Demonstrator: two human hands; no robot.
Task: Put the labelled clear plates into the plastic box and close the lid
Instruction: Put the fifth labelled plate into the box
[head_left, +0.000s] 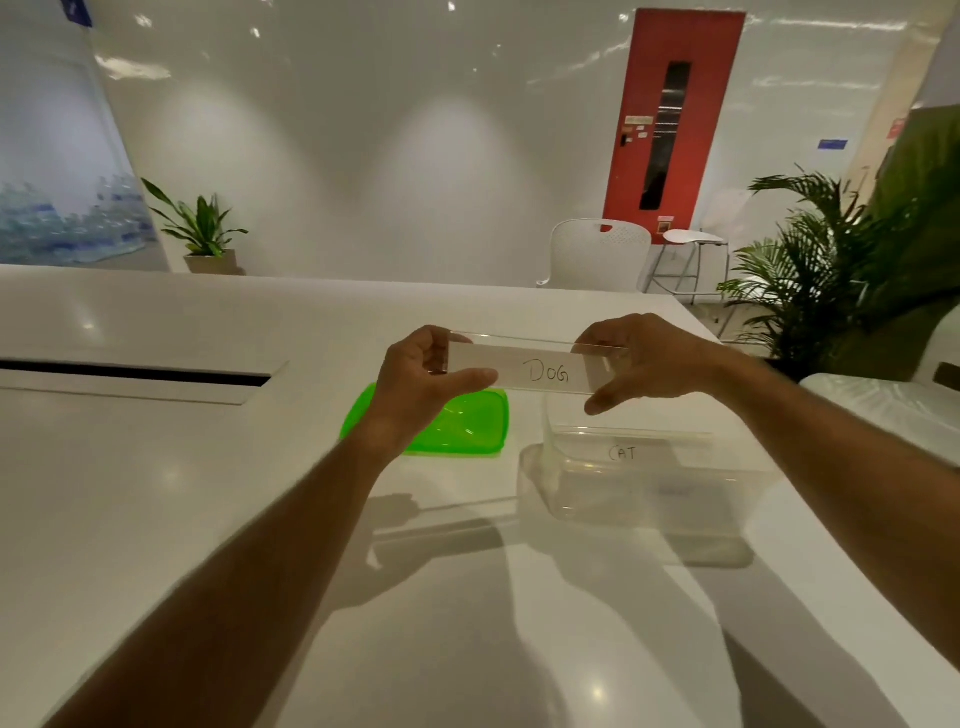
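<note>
A clear plate with a white label reading DOG (540, 370) is held in the air by both hands, just above the far rim of the clear plastic box (540, 478). My left hand (423, 382) pinches its left end and my right hand (641, 358) pinches its right end. Inside the box stands a second clear plate labelled CAT (623, 453). The green lid (467, 426) lies flat on the table to the left of the box, partly hidden by my left hand.
The white table (208, 493) has a long dark cable slot (135, 374) at the left. Past its far edge stand a white chair (597, 254), a stool (691, 244) and potted plants (810, 270).
</note>
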